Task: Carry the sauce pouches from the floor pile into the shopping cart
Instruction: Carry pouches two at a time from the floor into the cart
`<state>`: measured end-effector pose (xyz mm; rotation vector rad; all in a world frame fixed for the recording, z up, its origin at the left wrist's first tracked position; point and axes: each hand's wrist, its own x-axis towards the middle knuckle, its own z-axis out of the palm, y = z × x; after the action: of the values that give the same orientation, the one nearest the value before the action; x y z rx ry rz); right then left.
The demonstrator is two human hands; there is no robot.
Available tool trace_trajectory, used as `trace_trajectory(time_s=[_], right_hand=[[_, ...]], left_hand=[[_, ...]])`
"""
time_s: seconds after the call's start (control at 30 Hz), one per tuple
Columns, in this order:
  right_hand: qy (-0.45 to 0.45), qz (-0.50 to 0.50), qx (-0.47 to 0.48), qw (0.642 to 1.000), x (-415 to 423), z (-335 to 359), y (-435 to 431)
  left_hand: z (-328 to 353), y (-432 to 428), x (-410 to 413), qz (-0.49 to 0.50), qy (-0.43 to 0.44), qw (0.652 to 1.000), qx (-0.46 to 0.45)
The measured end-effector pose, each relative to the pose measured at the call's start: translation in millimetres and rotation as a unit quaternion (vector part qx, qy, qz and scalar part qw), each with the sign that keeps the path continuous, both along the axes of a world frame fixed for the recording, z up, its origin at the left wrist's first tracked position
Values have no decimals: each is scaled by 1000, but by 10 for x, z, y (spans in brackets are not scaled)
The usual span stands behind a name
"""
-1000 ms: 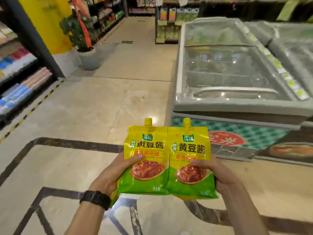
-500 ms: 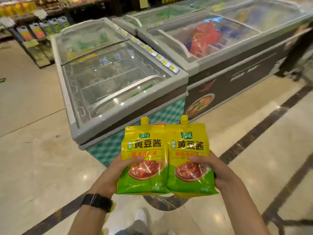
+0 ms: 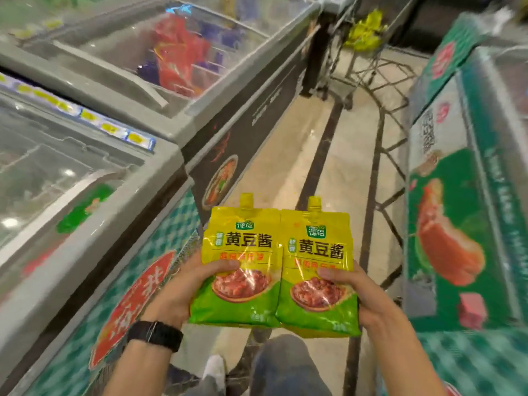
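Yellow sauce pouches (image 3: 245, 241) clamped in left hand (image 3: 183, 290) and right hand (image 3: 368, 298) (cart (image 3: 371, 64), seemingly, ahead).

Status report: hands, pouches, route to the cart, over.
Left hand grips left pouch, right hand grips right pouch. Cart ahead, at aisle end. Freezers flank both sides; nothing seen blocking.

Glass-lidded chest freezers (image 3: 160, 167) are ranged along the left, red packets (image 3: 177, 61) are seen inside one, and a green-printed freezer (image 3: 457, 224) is set opposite across the beige floor (image 3: 285, 172).
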<state>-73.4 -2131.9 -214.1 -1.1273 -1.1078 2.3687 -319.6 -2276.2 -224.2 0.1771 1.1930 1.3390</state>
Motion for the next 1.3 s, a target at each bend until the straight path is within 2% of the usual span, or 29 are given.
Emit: trace_trajectory(time_s=[0.23, 0.33, 0.67, 1.07, 1.3], right_hand=[[25, -125, -21, 992, 151, -147, 924], [21, -159, -25, 987, 216, -241, 1516], [-1, -214, -31, 976, 395, -178, 3737], [2, -258, -27, 966, 56, -160, 6443], [63, -302, -22, 951, 52, 80, 7902]], left_hand=[[-108, 1514, -116, -128, -12, 992, 3], [-129, 2261, -69, -149, -6, 989, -9], [45, 4686, 80, -192, -14, 981, 16], [-128, 7724, -358, -248, -15, 969, -9], [-24, 9506, -348, -298, -15, 955, -3]])
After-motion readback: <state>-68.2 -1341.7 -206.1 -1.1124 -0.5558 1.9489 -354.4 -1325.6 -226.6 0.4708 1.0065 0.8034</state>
